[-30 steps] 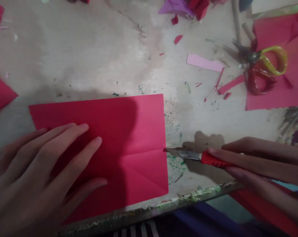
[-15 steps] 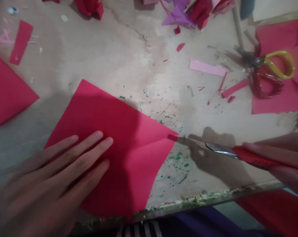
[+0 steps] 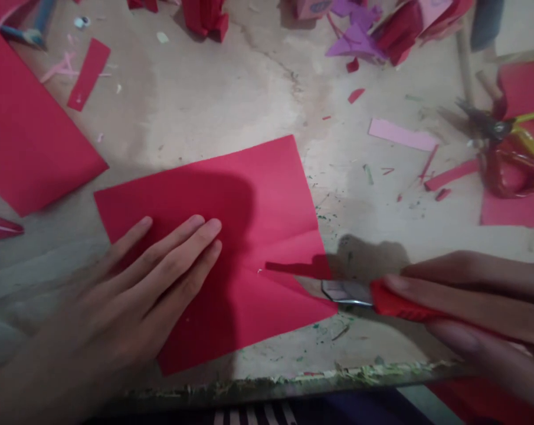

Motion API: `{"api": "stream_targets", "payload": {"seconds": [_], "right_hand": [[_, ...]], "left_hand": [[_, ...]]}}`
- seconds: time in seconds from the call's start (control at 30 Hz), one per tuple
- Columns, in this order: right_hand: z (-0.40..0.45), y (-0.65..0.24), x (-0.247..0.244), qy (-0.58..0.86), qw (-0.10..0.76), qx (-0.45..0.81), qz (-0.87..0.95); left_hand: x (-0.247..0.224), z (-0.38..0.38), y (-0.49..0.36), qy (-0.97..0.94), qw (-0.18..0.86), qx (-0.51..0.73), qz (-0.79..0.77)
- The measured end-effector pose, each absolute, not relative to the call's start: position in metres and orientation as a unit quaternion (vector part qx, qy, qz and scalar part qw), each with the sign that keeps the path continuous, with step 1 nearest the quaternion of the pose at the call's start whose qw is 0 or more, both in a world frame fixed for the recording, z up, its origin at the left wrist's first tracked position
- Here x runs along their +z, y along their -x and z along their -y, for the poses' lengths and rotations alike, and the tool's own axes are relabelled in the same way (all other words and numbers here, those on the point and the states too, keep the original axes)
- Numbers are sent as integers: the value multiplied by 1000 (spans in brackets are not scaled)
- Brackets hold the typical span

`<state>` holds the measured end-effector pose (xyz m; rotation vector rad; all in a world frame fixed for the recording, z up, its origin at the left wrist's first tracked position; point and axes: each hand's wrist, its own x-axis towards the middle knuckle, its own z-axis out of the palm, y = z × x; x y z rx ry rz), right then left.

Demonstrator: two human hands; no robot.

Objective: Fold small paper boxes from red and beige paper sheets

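A red sheet of paper (image 3: pixel 275 195) lies on the table, with faint creases running toward its right side. My left hand (image 3: pixel 147 295) rests flat on the sheet's left part, fingers stretched out. From the right, my right hand (image 3: pixel 474 301) grips a red utility knife (image 3: pixel 408 304). Its metal tip is over the sheet's right edge, by a narrow slit where some tabletop shows between two paper flaps. The knife's shadow falls across the paper. Whether the blade touches the sheet, I cannot tell.
More red paper (image 3: pixel 32 136) lies at left. Scissors (image 3: pixel 510 147) with yellow and red handles rest on red paper at right. A pink strip (image 3: pixel 402 134) and several scraps are scattered about. Folded purple paper (image 3: pixel 357 35) sits at the back. The rough table edge (image 3: pixel 293 383) runs along the front.
The red sheet has turned counterclockwise under my left hand, and a slit now shows at its right side. The utility knife has moved left, over the sheet's edge. The view has shifted left.
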<state>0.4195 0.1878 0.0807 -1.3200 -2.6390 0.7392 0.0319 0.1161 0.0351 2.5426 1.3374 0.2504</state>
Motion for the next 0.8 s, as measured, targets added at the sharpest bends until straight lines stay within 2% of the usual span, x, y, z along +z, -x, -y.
{"api": "stream_targets", "payload": {"seconds": [0.2, 0.37, 0.8], "right_hand": [[-206, -381, 77, 339, 50, 338, 877], [-219, -363, 68, 282, 34, 361, 888], [-222, -360, 60, 300, 23, 369, 879]], "left_hand": [[32, -116, -41, -849, 116, 84, -508], [28, -114, -39, -861, 142, 62, -484], [26, -116, -38, -855, 158, 76, -488]]}}
